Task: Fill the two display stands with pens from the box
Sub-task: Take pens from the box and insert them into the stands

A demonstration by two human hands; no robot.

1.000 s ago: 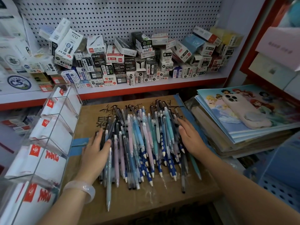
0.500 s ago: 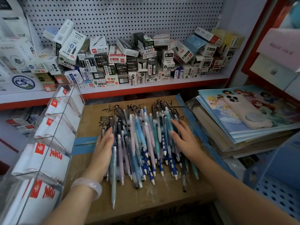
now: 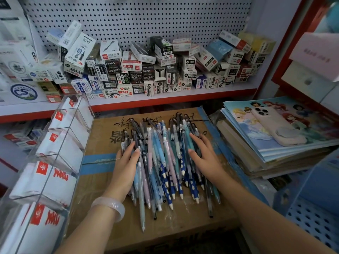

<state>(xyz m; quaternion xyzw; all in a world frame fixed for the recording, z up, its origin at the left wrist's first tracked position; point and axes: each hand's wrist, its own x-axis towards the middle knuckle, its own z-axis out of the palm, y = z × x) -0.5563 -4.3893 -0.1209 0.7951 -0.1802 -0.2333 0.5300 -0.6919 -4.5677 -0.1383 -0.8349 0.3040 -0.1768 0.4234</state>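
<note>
Heap of blue, pink and black pens [image 3: 161,162]: loose on the brown cardboard box [image 3: 102,143], none stocked. Your left hand [image 3: 126,167] and right hand [image 3: 203,158] press its flanks, fingers straight. Clear acrylic tiered display stand [image 3: 60,149], beside the box: visible compartments penless; second stand not identifiable.

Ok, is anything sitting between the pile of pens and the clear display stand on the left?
Nothing visible. Only bare cardboard box top lies between the pen pile and the display stand. The left hand presses the pile's near side.
</note>
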